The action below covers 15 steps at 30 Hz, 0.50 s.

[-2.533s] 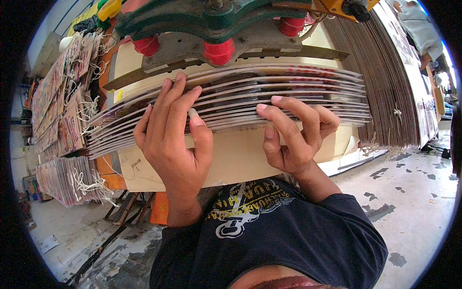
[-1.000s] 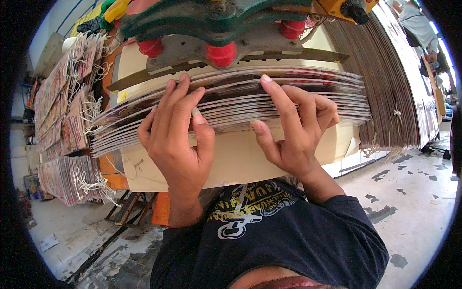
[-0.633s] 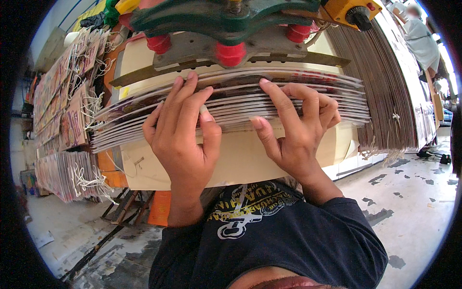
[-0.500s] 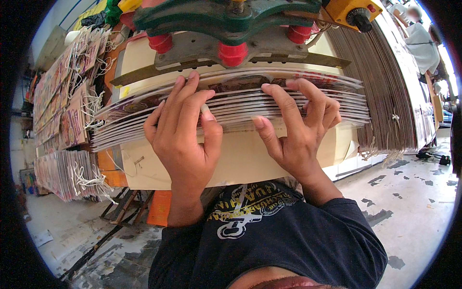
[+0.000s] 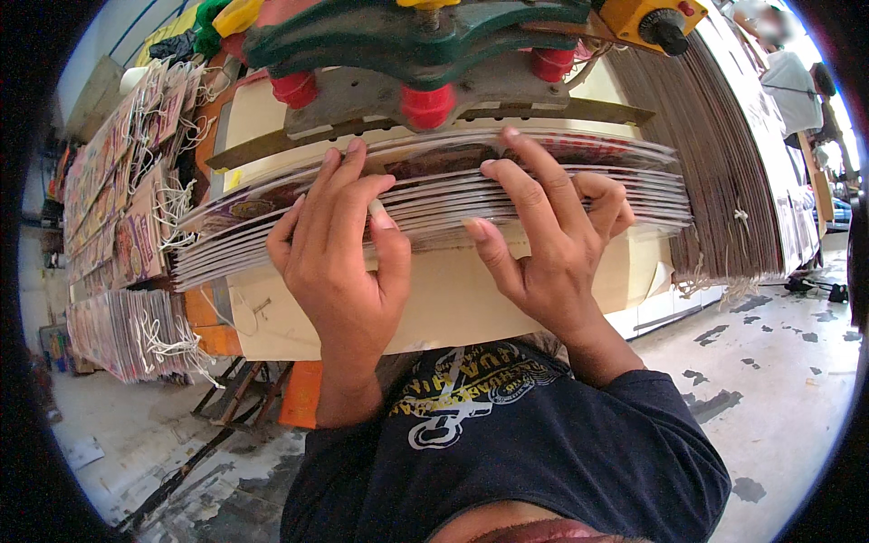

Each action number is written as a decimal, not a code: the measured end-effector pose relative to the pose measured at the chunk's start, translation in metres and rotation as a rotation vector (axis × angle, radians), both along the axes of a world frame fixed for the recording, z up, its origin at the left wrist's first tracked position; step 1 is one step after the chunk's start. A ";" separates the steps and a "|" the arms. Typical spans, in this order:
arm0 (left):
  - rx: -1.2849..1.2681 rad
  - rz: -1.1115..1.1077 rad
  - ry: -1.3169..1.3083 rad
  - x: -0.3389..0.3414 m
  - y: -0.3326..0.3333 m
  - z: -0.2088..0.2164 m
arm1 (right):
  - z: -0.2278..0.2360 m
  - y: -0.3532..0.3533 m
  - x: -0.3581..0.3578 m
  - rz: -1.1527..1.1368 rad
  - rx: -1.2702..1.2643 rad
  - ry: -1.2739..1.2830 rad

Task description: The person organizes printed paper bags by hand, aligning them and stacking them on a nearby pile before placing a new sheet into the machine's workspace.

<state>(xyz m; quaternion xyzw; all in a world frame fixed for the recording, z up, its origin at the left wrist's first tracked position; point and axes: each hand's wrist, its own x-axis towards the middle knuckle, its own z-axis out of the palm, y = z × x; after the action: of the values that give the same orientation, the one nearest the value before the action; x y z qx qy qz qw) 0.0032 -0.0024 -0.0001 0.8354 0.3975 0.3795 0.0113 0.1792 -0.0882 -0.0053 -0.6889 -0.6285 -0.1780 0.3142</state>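
Observation:
A fanned stack of flat printed paper sheets or bags [image 5: 444, 201] lies across a cream board, its layered edges facing me. My left hand [image 5: 339, 244] grips the stack left of its middle. Its longer fingers reach over to the far side, while thumb and index finger close on the nearer edges. To the right, my right hand [image 5: 543, 222] is spread over the stack. Index and middle fingertips rest on the upper layers, the thumb stands apart near the front edges, and the other fingers are bent. What lies under my fingers is hidden.
Just beyond the stack stands a green press [image 5: 425, 45] with red feet and a metal bar [image 5: 262, 149]. Printed bags with white cords [image 5: 136, 226] are piled at left. A tall brown stack [image 5: 706, 172] stands at right, below a yellow control box [image 5: 647, 23].
My right middle finger has stretched farther over the stack toward the press, and the right thumb has shifted slightly left. The left hand keeps nearly the same grip.

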 end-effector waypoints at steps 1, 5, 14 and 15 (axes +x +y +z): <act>-0.003 0.003 0.002 -0.001 -0.001 0.002 | 0.000 0.001 0.000 0.007 0.002 -0.002; 0.000 0.013 0.007 0.001 -0.002 0.002 | 0.000 0.002 0.001 0.004 0.001 0.002; 0.035 0.017 0.019 0.006 -0.003 0.002 | 0.001 0.003 0.003 -0.006 0.043 -0.005; 0.041 0.017 0.023 0.005 -0.002 0.001 | 0.001 0.003 0.003 -0.005 0.054 0.002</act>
<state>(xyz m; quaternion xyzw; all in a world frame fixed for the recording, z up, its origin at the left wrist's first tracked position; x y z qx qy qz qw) 0.0085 -0.0041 0.0007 0.8364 0.3968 0.3779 -0.0135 0.1818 -0.0851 -0.0043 -0.6818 -0.6214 -0.1948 0.3331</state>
